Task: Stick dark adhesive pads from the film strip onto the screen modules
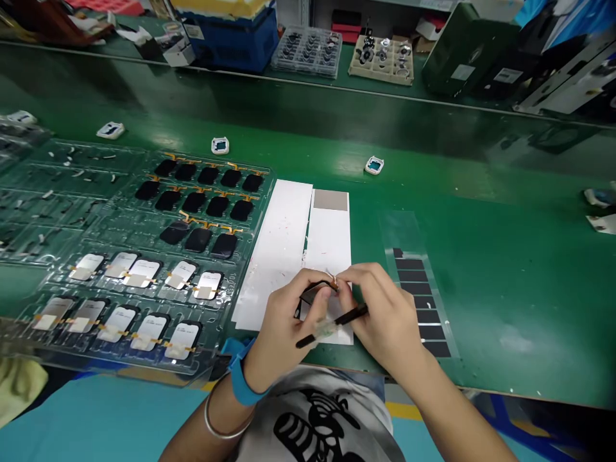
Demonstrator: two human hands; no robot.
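My left hand (283, 314) is closed around the edges of a small dark display screen (310, 294), held low over white paper strips. At the screen's upper right edge, my right hand (387, 314) pinches near its orange flex cable (333, 282) with thumb and forefinger. A slim black tool (353, 315), with a clear wrap around its middle, lies across the right palm and points down left. Whether it is a pair of tweezers I cannot tell. The fingers cover most of the screen and whatever the right fingertips grip.
Left, a clear plastic tray (120, 226) holds rows of screens, some black side up, others silver. Under my hands lie white paper strips (283, 224). A clear sheet with black adhesive pieces (428, 300) lies right. White watch-like cases (374, 165) sit along the back, below a shelf (308, 82).
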